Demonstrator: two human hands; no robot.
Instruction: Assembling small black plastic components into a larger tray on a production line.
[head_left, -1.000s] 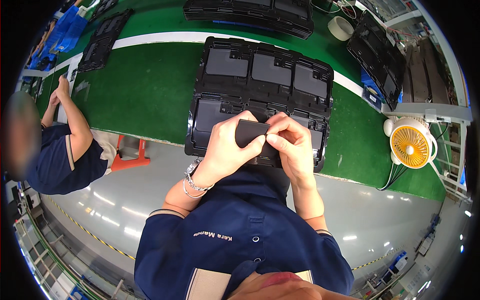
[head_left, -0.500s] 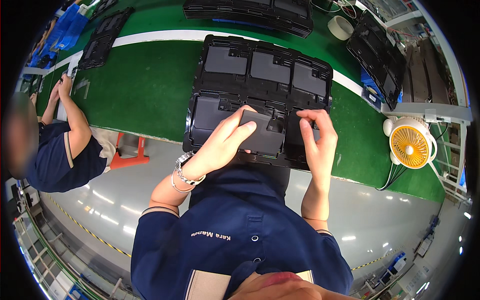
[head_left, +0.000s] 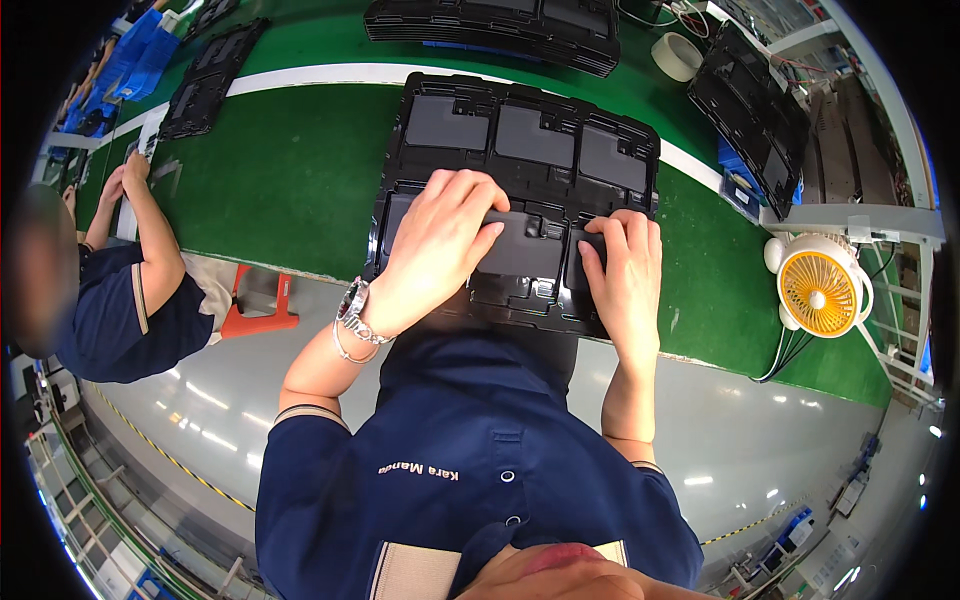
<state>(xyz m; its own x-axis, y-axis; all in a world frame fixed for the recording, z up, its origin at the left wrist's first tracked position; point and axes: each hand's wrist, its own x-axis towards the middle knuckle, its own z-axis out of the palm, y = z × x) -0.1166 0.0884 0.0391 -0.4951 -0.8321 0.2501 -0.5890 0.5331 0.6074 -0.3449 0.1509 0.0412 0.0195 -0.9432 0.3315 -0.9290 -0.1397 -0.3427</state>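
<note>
A black moulded tray (head_left: 480, 172) lies on the green bench before me, its compartments holding flat dark-grey rectangular panels. One such panel (head_left: 520, 250) rests in the near middle compartment. My left hand (head_left: 440, 240) is over its left side, fingers bent, with a gap between thumb and forefinger. It covers much of the near left compartment. At the near right compartment, my right hand (head_left: 626, 275) has its fingers curled at the edge of another dark panel (head_left: 578, 268). That hand hides most of this panel.
Stacked black trays (head_left: 495, 30) stand at the back. A tape roll (head_left: 677, 57), a tilted black tray (head_left: 755, 120) and a small yellow-and-white fan (head_left: 817, 285) are at the right. A co-worker (head_left: 120, 290) sits at the left by another tray (head_left: 212, 80).
The panel that my left hand held tilted above the tray now lies in the near middle compartment. My left fingers have moved up and left off its face; my right fingers have curled downward.
</note>
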